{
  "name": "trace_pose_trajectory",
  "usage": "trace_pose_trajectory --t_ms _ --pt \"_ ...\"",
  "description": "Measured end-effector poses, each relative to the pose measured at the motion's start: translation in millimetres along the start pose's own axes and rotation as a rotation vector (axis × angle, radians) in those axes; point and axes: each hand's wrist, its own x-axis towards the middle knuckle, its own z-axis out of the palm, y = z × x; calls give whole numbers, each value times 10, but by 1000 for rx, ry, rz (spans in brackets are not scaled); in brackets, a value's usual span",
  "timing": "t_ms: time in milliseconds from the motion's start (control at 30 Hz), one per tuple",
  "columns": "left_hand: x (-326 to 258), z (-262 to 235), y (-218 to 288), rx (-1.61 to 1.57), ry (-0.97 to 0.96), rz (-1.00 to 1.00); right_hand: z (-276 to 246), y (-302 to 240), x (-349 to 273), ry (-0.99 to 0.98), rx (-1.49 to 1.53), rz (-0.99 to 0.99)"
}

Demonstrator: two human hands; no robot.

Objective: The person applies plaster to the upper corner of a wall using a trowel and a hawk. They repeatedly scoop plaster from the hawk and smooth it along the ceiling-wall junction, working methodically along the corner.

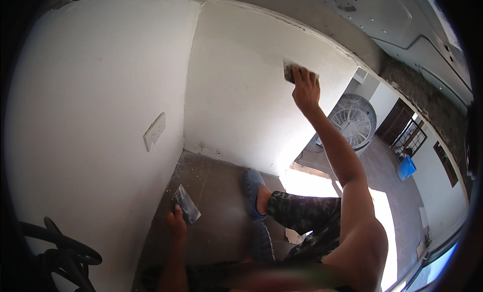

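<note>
My right hand (306, 88) reaches up to the white wall (241, 75) ahead, its fingers closed on a flat putty scraper (289, 70). The scraper's dark, smeared blade lies at the wall's surface. Low on the left, my left hand (176, 223) is closed round a second putty scraper (186, 205), held above the floor. Pale smears show on its greyish metal blade. The handles of both tools are mostly hidden by my fingers.
A wall socket plate (155, 131) is on the left wall. My blue clogs (254, 192) stand on the brown tiled floor (216, 186). Right of the wall's end are a large fan (353, 122) and a blue bucket (406, 168). Black tubing (65, 249) fills the lower left.
</note>
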Motion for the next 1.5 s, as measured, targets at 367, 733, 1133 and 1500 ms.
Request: trace_pose_trajectory --t_ms 367,733,1133,1500 --pt "19 -59 -95 28 -72 -42 366 -17 837 135 -194 -121" --pt "53 -13 -114 120 -22 -96 -102 13 -5 -12 111 576" --pt "63 -1 -151 30 -39 -59 323 -742 1047 -132 -90 353" --pt "73 -47 -218 51 2 -29 190 1 1212 159 -290 -45"
